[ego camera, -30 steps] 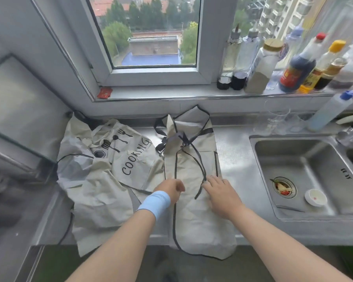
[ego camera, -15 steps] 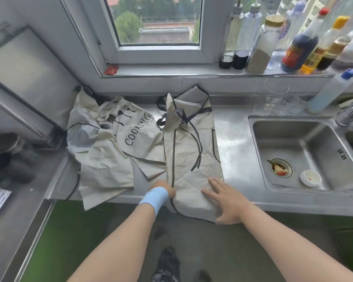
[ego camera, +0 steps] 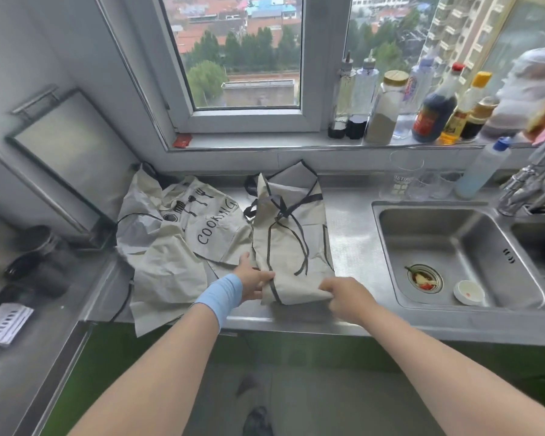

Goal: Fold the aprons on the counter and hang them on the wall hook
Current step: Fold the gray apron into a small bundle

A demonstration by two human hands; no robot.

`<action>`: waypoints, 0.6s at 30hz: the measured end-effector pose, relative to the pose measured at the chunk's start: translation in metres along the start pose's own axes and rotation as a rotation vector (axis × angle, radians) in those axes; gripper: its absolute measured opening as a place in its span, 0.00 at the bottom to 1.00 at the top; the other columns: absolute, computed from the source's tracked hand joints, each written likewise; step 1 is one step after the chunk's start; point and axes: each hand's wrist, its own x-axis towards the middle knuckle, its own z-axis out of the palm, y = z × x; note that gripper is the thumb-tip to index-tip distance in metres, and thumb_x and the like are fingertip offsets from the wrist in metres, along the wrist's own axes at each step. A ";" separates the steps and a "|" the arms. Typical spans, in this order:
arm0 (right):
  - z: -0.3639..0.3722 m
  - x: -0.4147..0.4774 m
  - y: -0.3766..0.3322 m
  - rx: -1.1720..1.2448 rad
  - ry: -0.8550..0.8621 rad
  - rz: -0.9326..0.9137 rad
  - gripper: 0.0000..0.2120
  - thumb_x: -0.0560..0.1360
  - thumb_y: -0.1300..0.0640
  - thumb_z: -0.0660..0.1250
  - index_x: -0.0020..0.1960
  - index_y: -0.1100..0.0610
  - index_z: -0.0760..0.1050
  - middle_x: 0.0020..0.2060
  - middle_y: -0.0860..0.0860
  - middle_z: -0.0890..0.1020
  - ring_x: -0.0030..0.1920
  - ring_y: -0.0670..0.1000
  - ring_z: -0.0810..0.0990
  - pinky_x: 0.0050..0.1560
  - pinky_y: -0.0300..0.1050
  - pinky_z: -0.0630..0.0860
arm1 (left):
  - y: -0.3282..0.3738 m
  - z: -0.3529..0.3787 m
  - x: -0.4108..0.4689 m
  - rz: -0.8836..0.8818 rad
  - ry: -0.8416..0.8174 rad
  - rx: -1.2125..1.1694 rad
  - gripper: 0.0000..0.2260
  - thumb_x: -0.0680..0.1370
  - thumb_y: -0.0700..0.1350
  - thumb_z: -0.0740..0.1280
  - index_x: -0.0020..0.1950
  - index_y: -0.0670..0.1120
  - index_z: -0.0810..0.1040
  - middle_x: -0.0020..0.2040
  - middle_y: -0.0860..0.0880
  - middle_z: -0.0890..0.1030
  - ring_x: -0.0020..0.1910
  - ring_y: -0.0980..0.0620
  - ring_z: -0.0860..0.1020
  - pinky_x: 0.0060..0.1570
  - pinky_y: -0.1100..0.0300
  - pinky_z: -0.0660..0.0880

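A beige apron with dark trim (ego camera: 291,234) lies folded lengthwise on the steel counter (ego camera: 350,240), its straps lying across it. My left hand (ego camera: 252,276), with a blue wristband, grips the apron's near left corner. My right hand (ego camera: 343,294) pinches the near right corner, and that near edge is lifted up off the counter. A second beige apron printed "COOKING" (ego camera: 183,243) lies crumpled to the left, partly draped over the counter's front edge. No wall hook is in view.
A steel sink (ego camera: 453,256) with a small white dish (ego camera: 468,292) sits to the right, with a tap (ego camera: 529,180) behind it. Glasses (ego camera: 405,179) stand near the sink. Bottles and jars (ego camera: 390,105) line the windowsill. A metal tray (ego camera: 63,158) leans against the left wall.
The apron's lower part hung over the counter edge; both hands slid down to its hem, took hold of it and have brought it up onto the counter.
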 end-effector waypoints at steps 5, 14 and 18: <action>-0.057 0.006 -0.018 0.134 -0.162 0.003 0.08 0.68 0.59 0.63 0.30 0.54 0.74 0.25 0.42 0.73 0.31 0.48 0.70 0.32 0.39 0.66 | 0.022 -0.013 -0.023 0.004 -0.157 0.660 0.27 0.72 0.54 0.74 0.68 0.52 0.71 0.52 0.49 0.76 0.36 0.52 0.76 0.41 0.59 0.78; -0.113 0.048 -0.035 0.132 0.052 0.122 0.12 0.64 0.52 0.68 0.30 0.53 0.66 0.25 0.45 0.68 0.29 0.49 0.68 0.29 0.40 0.63 | 0.076 -0.026 0.001 -0.157 -0.146 0.605 0.23 0.76 0.65 0.62 0.54 0.45 0.76 0.37 0.49 0.80 0.27 0.50 0.75 0.32 0.63 0.70; -0.112 0.089 -0.039 0.034 0.325 0.235 0.06 0.64 0.49 0.67 0.39 0.50 0.77 0.34 0.45 0.79 0.39 0.52 0.77 0.35 0.42 0.72 | 0.092 -0.030 0.046 -0.037 0.054 0.273 0.16 0.80 0.58 0.56 0.53 0.47 0.74 0.44 0.47 0.81 0.33 0.46 0.79 0.36 0.59 0.74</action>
